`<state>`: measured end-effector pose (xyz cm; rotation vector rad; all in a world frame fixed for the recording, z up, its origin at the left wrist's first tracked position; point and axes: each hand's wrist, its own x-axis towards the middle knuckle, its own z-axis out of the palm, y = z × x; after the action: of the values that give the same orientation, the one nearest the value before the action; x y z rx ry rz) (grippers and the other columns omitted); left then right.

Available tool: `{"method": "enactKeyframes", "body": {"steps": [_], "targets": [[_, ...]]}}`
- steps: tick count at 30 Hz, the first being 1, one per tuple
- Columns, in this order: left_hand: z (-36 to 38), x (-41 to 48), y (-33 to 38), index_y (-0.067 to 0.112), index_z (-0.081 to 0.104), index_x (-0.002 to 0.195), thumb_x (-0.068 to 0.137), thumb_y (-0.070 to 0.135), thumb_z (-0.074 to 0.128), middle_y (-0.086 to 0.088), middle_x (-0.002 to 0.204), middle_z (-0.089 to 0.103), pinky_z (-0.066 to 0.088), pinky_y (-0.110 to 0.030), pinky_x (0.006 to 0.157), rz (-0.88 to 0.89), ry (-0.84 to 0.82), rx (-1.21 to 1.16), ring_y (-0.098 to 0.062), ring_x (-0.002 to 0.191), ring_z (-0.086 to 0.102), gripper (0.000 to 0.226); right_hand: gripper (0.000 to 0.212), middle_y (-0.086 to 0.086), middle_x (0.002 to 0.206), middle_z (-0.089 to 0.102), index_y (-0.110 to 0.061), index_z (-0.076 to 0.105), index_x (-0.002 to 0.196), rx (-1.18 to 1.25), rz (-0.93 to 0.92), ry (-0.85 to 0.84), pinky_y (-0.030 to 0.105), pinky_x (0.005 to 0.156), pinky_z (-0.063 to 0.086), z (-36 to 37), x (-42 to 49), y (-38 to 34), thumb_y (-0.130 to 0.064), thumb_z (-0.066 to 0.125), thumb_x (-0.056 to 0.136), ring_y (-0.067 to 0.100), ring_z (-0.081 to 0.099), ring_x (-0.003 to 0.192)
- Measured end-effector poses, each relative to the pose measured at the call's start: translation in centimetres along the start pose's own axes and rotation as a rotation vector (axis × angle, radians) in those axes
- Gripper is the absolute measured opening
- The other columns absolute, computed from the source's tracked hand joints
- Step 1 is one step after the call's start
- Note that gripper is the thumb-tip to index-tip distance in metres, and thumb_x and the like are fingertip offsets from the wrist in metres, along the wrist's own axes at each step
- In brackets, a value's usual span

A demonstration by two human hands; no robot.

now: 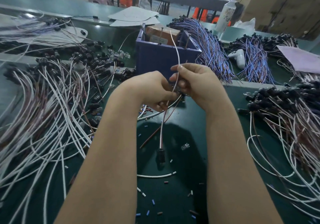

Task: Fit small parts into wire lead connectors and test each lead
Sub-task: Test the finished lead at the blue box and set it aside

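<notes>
My left hand [155, 90] and my right hand [192, 82] meet above the green table, in front of the blue box [166, 59]. Both pinch thin wire leads. One white lead [177, 54] rises from my right fingers toward the box. Another lead [161, 130] hangs down from my left hand and ends in a black connector [161, 155] near the table. A small black connector [181, 92] sits between my fingertips, mostly hidden. A clear small part [185, 146] lies on the table beside the hanging connector.
Piles of white and brown leads with black connectors lie at left [52, 102] and right [285, 113]. Blue-purple lead bundles [213, 50] lie behind the box. Several clear parts [119, 54] and cut sleeve bits [147, 109] are scattered. A white bottle [226, 12] stands at the back.
</notes>
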<state>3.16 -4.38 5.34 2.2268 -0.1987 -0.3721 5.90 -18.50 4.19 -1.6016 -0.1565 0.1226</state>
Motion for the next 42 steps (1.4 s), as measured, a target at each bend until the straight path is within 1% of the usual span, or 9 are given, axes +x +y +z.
{"method": "enactKeyframes", "body": {"steps": [5,8,11,15,21,29,35,39,42], "targets": [[-1.2,0.4,0.1,0.001,0.055,0.092,0.103,0.021,0.038,-0.016,0.095,0.061,0.055,-0.019,0.048,-0.004,0.442,-0.443,-0.009,0.054,0.055,0.028,0.015,0.004,0.071,0.071,-0.01,0.066,0.087,-0.384,0.06,-0.26,0.015,0.045,0.039,0.0,-0.6,0.2,-0.011,0.054,0.095,0.005,0.048,0.045],[-0.5,1.0,0.3,0.006,0.052,0.087,0.103,0.02,0.036,-0.014,0.098,0.06,0.05,-0.016,0.045,0.017,0.507,-0.569,-0.008,0.053,0.049,0.027,0.014,0.002,0.073,0.072,-0.013,0.067,0.087,-0.502,0.111,-0.394,0.015,0.049,0.043,0.1,-0.9,0.3,-0.014,0.055,0.095,0.004,0.053,0.05],[0.2,1.5,0.0,0.009,0.052,0.11,0.103,0.02,0.037,-0.008,0.094,0.067,0.042,-0.023,0.056,0.072,0.548,-0.596,-0.006,0.053,0.042,0.021,0.014,0.004,0.077,0.072,-0.009,0.067,0.092,-0.57,0.189,-0.443,0.014,0.052,0.047,0.3,-0.9,0.6,-0.015,0.055,0.095,0.004,0.057,0.052],[-0.3,1.6,-0.7,0.016,0.063,0.089,0.1,0.023,0.043,0.007,0.063,0.057,0.036,-0.021,0.061,0.141,0.717,-0.337,0.001,0.05,0.044,0.024,0.018,0.008,0.077,0.071,-0.001,0.065,0.102,-0.455,0.242,-0.326,0.015,0.051,0.05,0.5,-0.7,1.0,-0.013,0.054,0.096,0.007,0.062,0.051],[-0.8,1.0,-1.2,0.012,0.066,0.079,0.099,0.019,0.044,0.004,0.061,0.062,0.039,-0.021,0.054,-0.043,0.524,-0.085,-0.001,0.05,0.047,0.03,0.014,0.01,0.064,0.063,-0.005,0.061,0.091,-0.093,0.082,0.131,0.016,0.049,0.05,0.7,0.5,1.3,-0.009,0.049,0.098,0.007,0.054,0.041],[-1.3,0.8,-1.1,-0.001,0.06,0.073,0.097,0.006,0.04,-0.011,0.061,0.07,0.042,-0.012,0.037,-0.112,0.392,-0.152,0.0,0.033,0.05,0.033,0.013,0.008,0.07,0.062,-0.003,0.061,0.089,-0.022,0.028,0.281,0.013,0.051,0.05,0.5,1.0,2.0,0.001,0.05,0.094,0.005,0.055,0.047],[-1.4,0.6,-1.0,-0.001,0.063,0.068,0.093,0.002,0.039,-0.008,0.066,0.071,0.046,-0.018,0.046,-0.11,0.424,-0.146,-0.005,0.041,0.054,0.034,0.011,0.008,0.063,0.062,-0.01,0.057,0.099,-0.183,0.033,0.368,0.015,0.045,0.046,-0.5,1.0,2.2,-0.012,0.046,0.098,0.006,0.052,0.04],[-1.7,0.3,-0.7,-0.001,0.061,0.07,0.088,0.001,0.04,-0.005,0.06,0.07,0.051,-0.018,0.047,-0.104,0.434,-0.161,-0.008,0.044,0.058,0.028,0.008,0.006,0.069,0.064,-0.004,0.057,0.09,-0.023,-0.045,0.349,0.015,0.054,0.05,0.6,0.9,1.7,-0.005,0.051,0.096,0.004,0.057,0.048],[-2.2,-0.1,-0.6,0.001,0.058,0.069,0.09,0.001,0.04,-0.005,0.059,0.069,0.05,-0.016,0.043,-0.085,0.448,-0.183,-0.009,0.044,0.06,0.029,0.013,0.002,0.074,0.064,-0.018,0.059,0.081,-0.147,-0.115,0.391,0.027,0.066,0.055,1.1,1.0,1.9,-0.013,0.057,0.094,0.01,0.06,0.061]]}}
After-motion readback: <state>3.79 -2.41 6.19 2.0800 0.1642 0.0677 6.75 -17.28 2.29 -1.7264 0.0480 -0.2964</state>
